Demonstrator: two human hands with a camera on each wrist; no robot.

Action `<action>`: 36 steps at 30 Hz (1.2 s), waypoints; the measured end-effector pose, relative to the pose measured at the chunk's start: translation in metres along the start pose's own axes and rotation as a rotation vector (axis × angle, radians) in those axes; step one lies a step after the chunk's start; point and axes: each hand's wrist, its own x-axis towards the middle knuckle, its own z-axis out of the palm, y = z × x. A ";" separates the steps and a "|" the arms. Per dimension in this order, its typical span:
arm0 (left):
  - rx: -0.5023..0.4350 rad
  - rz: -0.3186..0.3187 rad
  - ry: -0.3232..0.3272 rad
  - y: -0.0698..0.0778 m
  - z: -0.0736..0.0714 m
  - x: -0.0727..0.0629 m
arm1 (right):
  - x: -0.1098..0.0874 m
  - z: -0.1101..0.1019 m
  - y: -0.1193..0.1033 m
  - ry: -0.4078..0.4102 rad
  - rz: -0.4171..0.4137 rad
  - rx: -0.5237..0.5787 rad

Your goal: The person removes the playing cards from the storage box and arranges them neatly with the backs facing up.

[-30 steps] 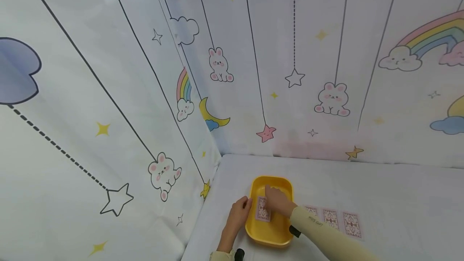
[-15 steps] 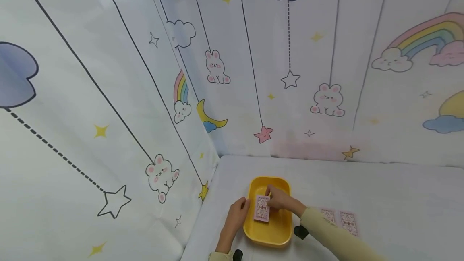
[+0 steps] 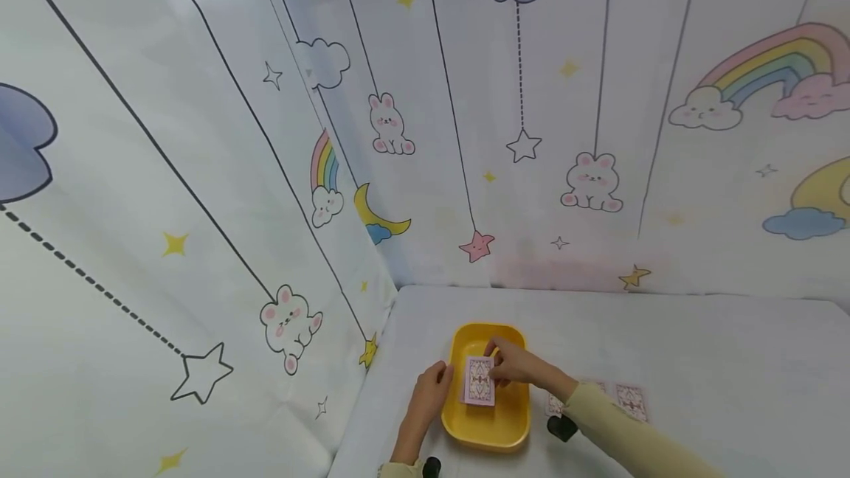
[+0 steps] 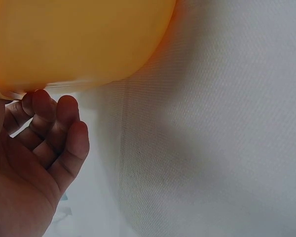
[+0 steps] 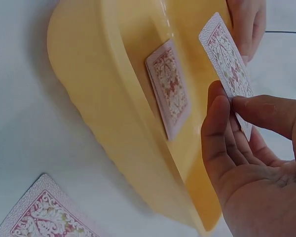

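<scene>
While right hand (image 5: 256,182) pinches red-patterned card (image 5: 227,59) | left hand (image 4: 32,163) grips yellow tray (image 4: 79,44)

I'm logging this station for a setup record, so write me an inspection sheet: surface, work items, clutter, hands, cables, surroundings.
Surface: white tabletop, finely textured in the left wrist view.
Work items: yellow tray with a small card stack inside; at least three table cards to its right, partly hidden by the forearm; all visible card faces show patterned backs.
Clutter: nothing seen.
Hands: left hand at the tray's left rim, fingers bent; right hand pinches one card over the tray.
Cables: thin dark line at the right wrist view's edge; cannot tell whether it is a cable.
Surroundings: white wall sheets printed with bunnies, clouds, stars and rainbows.
</scene>
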 end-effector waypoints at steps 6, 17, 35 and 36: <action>0.000 -0.009 0.005 0.001 0.000 0.000 | -0.012 -0.007 -0.001 0.011 0.005 0.010; 0.006 0.016 0.018 0.001 0.000 -0.002 | -0.030 -0.027 0.016 0.009 -0.087 0.061; 0.012 0.006 0.017 0.001 0.002 -0.002 | -0.066 -0.066 0.056 0.102 -0.058 0.109; 0.011 0.009 0.018 0.001 0.001 -0.003 | -0.068 -0.068 0.059 0.105 -0.061 0.110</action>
